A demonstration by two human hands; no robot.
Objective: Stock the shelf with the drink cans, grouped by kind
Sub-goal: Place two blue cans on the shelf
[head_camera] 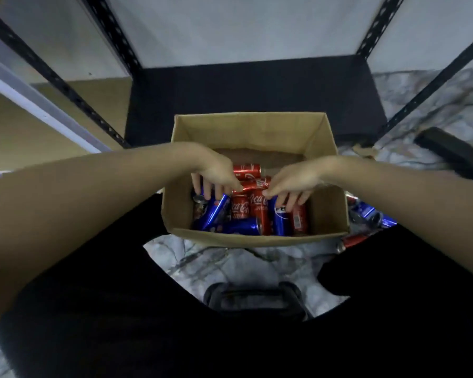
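Observation:
An open cardboard box [322, 148] stands on the floor in front of the black metal shelf, whose lowest board [257, 94] is bare. Inside lie several red cola cans [241, 207] and blue cola cans [216, 212], mixed and mostly on their sides. My left hand [216, 173] reaches into the box from the left, fingers spread over a blue can, forefinger tip touching a red can [253, 184] lying crosswise. My right hand [292, 182] reaches in from the right, fingers spread over a blue can [280, 218], its forefinger at the same red can. Neither hand clearly grips a can.
More blue and red cans [366, 214] lie on the marble-patterned floor [230, 260] right of the box. A black flat object [453, 154] lies further right. Perforated black uprights [55, 77] frame the shelf. A dark bag handle [254, 298] sits between my legs.

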